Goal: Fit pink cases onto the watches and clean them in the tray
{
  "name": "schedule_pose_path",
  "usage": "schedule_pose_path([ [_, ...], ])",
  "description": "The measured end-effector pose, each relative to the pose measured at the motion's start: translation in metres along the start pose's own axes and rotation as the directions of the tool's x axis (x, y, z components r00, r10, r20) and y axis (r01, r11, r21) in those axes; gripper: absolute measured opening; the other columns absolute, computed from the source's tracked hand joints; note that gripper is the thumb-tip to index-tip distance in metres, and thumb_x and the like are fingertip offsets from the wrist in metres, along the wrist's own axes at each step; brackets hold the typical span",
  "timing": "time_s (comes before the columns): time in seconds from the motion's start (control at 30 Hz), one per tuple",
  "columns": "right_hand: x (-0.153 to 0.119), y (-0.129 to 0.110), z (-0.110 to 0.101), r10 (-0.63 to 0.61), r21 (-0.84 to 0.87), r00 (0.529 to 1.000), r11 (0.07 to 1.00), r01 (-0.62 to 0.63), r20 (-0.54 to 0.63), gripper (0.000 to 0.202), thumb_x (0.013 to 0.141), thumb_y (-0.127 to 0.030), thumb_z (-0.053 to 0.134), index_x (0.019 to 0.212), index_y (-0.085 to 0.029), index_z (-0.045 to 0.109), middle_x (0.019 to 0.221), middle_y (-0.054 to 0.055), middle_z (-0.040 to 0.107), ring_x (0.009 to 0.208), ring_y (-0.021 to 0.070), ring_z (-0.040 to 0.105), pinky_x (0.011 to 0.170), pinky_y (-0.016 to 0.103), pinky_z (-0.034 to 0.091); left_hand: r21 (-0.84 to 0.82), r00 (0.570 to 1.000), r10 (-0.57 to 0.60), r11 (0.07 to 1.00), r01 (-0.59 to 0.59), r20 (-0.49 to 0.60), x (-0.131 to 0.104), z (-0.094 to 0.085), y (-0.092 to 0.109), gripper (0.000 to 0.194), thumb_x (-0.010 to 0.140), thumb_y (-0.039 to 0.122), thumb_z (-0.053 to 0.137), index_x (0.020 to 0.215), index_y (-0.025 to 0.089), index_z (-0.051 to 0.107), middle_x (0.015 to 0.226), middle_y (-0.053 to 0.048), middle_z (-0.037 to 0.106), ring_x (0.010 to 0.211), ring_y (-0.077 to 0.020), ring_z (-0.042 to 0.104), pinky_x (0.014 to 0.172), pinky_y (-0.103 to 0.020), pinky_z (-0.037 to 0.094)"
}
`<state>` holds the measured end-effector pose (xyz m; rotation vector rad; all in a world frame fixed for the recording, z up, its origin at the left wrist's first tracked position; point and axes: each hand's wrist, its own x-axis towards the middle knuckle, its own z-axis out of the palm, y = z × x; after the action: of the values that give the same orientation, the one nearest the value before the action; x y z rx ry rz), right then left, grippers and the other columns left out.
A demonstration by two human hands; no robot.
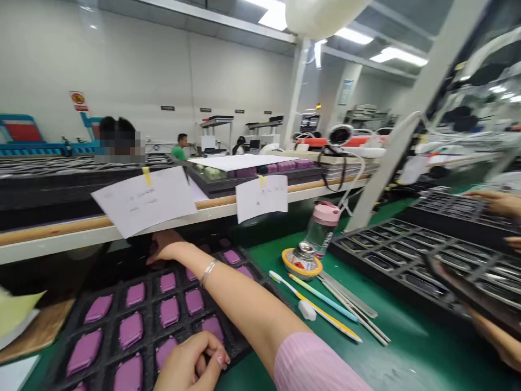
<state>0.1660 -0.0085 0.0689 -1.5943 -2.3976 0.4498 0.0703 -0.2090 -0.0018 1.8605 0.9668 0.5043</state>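
My left hand (pixel 191 361) is low in the view, over the near side of a black foam tray (pixel 152 296). Its fingers are curled and the thumb presses against them; whatever they may hold is hidden. Purple rounded cases (pixel 131 329) sit one to a pocket in the tray. My right arm, with silver bangles (pixel 209 271) and a pink sleeve (pixel 311 361), stretches across the tray. At its far edge, in shadow under the shelf, my right hand (pixel 165 247) has its fingers bent downward. What those fingers grip, if anything, cannot be made out.
Beside the tray lie a toothbrush (pixel 317 307), metal strips (pixel 354 309) and a yellow dish (pixel 301 264) with a small metal container. A pink-lidded bottle (pixel 321 228) stands behind. The shelf (pixel 215 209) overhangs the tray. Another person's hand (pixel 499 203) is over black trays at right.
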Motion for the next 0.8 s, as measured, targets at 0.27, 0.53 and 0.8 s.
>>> schedule_pose_path([
  [0.27, 0.014, -0.024, 0.041, -0.048, -0.001, 0.993, 0.999, 0.048, -0.107, 0.032, 0.098, -0.036, 0.062, 0.123, -0.016, 0.061, 0.121, 0.009, 0.065, 0.105, 0.0233, 0.066, 0.089, 0.044, 0.056, 0.020, 0.999, 0.014, 1.000, -0.015, 0.047, 0.002, 0.001, -0.006, 0.024, 0.086, 0.039, 0.055, 0.077, 0.019, 0.066, 0.066, -0.002, 0.063, 0.053, -0.0139, 0.048, 0.051, -0.023, 0.035],
  [0.53, 0.029, -0.033, 0.050, -0.097, -0.035, 0.993, 0.995, 0.095, -0.066, 0.029, 0.098, -0.036, 0.062, 0.118, -0.016, 0.063, 0.117, 0.008, 0.066, 0.101, 0.0220, 0.067, 0.087, 0.042, 0.057, -0.007, 0.998, 0.035, 0.999, -0.035, 0.053, 0.001, 0.002, -0.004, 0.017, 0.087, 0.028, 0.056, 0.081, 0.018, 0.068, 0.076, -0.005, 0.069, 0.058, -0.0153, 0.054, 0.055, -0.024, 0.037],
  [0.8, 0.037, -0.084, 0.077, -0.250, -0.023, 0.956, 0.968, 0.250, -0.152, 0.038, 0.097, -0.039, 0.062, 0.128, -0.017, 0.059, 0.136, 0.011, 0.058, 0.124, 0.0292, 0.057, 0.103, 0.054, 0.047, 0.049, 0.999, -0.046, 0.998, 0.048, -0.025, 0.001, 0.003, -0.008, 0.015, 0.082, 0.018, 0.054, 0.071, 0.014, 0.063, 0.060, 0.002, 0.048, 0.055, -0.0132, 0.044, 0.053, -0.026, 0.024],
])
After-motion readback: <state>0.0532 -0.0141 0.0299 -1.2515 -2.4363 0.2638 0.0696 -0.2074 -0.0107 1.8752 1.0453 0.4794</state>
